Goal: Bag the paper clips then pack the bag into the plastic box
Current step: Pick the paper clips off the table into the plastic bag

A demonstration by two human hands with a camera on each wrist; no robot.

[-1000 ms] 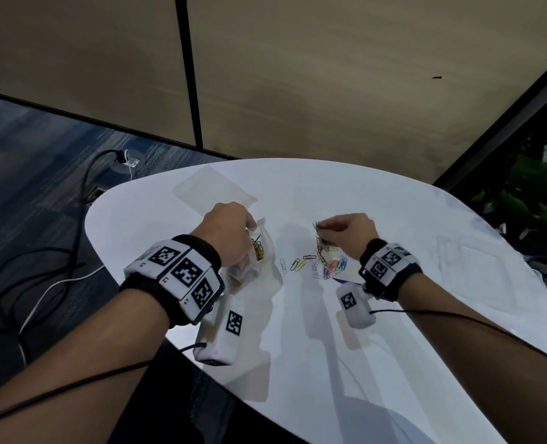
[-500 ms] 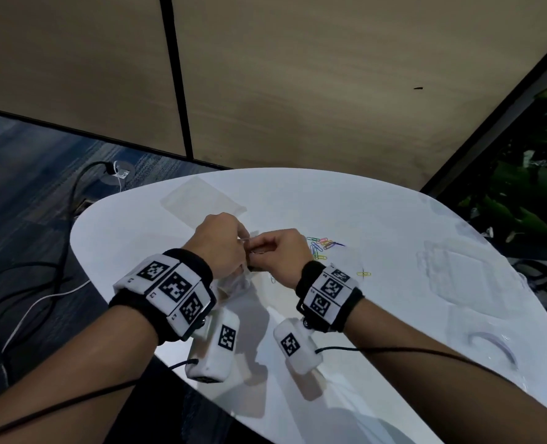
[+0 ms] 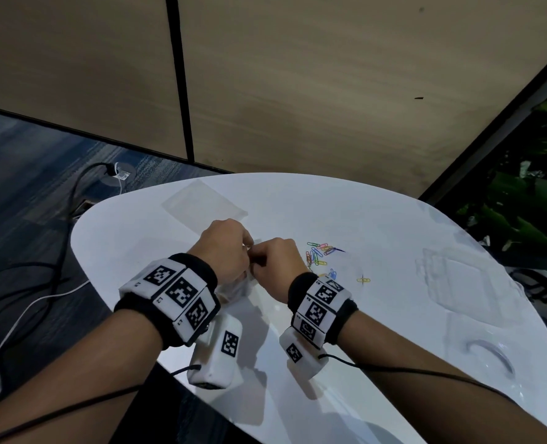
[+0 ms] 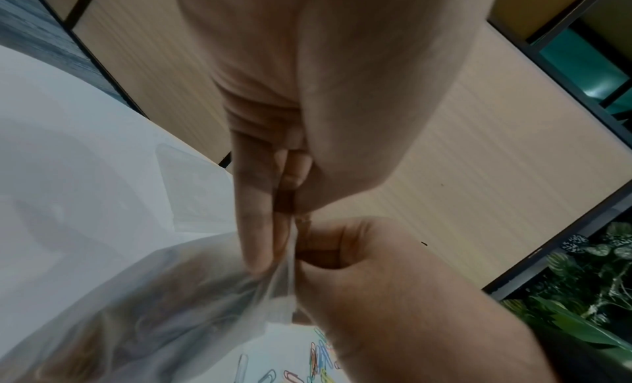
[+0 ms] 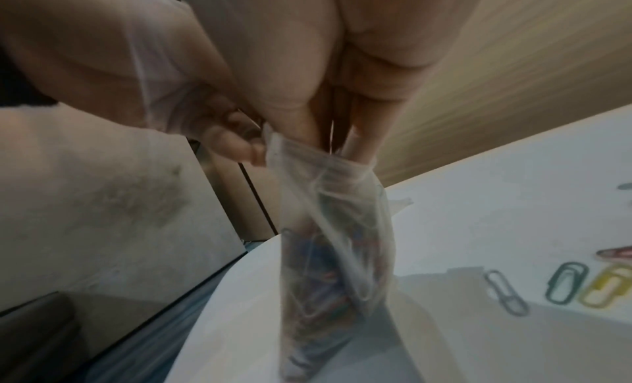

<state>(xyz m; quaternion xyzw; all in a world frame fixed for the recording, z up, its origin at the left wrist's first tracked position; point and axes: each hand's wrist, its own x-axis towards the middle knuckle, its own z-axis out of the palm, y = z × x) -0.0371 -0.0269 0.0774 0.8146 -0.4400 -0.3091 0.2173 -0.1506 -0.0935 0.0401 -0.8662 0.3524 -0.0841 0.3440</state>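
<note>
A clear plastic bag (image 3: 236,288) with several coloured paper clips inside stands on the white table (image 3: 361,363). My left hand (image 3: 248,248) pinches the bag's top edge (image 4: 283,270). My right hand (image 3: 259,257) is right against it. Its fingertips (image 5: 359,151) reach into the bag's mouth (image 5: 308,156), and a thin wire clip shows between them. Loose paper clips (image 3: 318,256) lie just right of my hands, with one yellow clip (image 3: 363,279) apart from them. The clear plastic box (image 3: 464,280) sits open at the right.
A second flat clear bag (image 3: 201,206) lies on the table behind my left hand. A clear lid-like piece (image 3: 490,357) rests near the right front edge. Cables (image 3: 35,302) run over the floor at the left. A wooden wall panel stands behind the table.
My right hand left the clip pile and went left to the bag's mouth, where it now meets my left hand. The left hand kept hold of the bag.
</note>
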